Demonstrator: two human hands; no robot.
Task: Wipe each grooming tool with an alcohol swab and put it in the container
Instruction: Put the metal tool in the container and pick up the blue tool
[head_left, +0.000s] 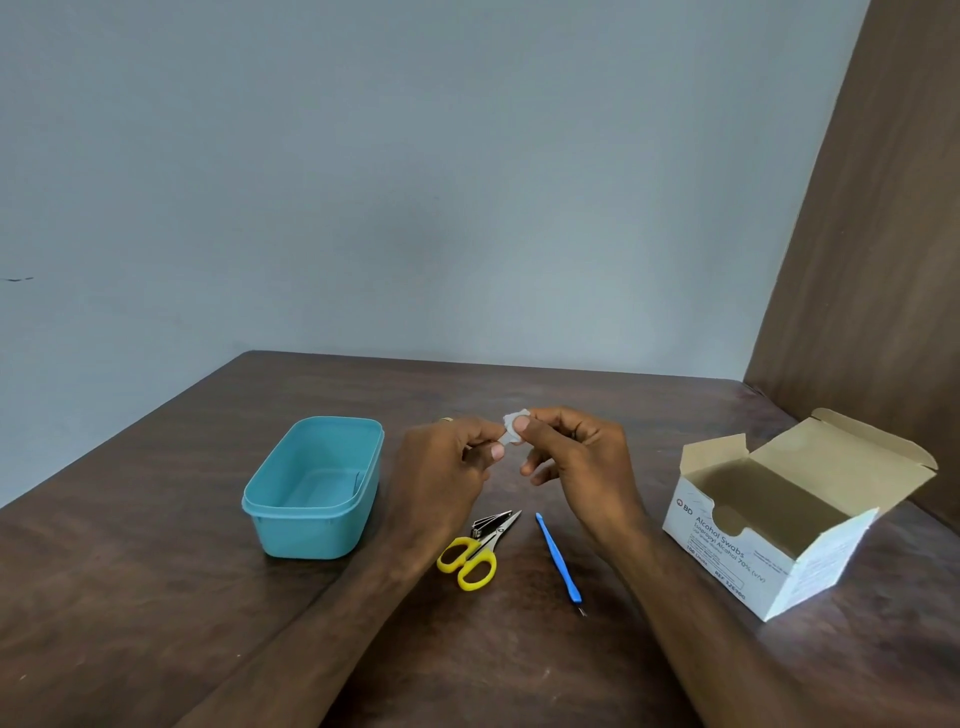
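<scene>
Above the middle of the table, my left hand and my right hand both pinch a small white alcohol swab between thumb and fingers. Below the hands lie yellow-handled scissors, a metal nail clipper touching the scissor blades, and a thin blue-handled tool. The teal plastic container stands to the left of my left hand, with a faint flat shape on its floor.
An open white Alcohol Swabs box stands at the right, flaps up. The dark wooden table runs back to a grey wall; a brown panel rises at the far right behind the box.
</scene>
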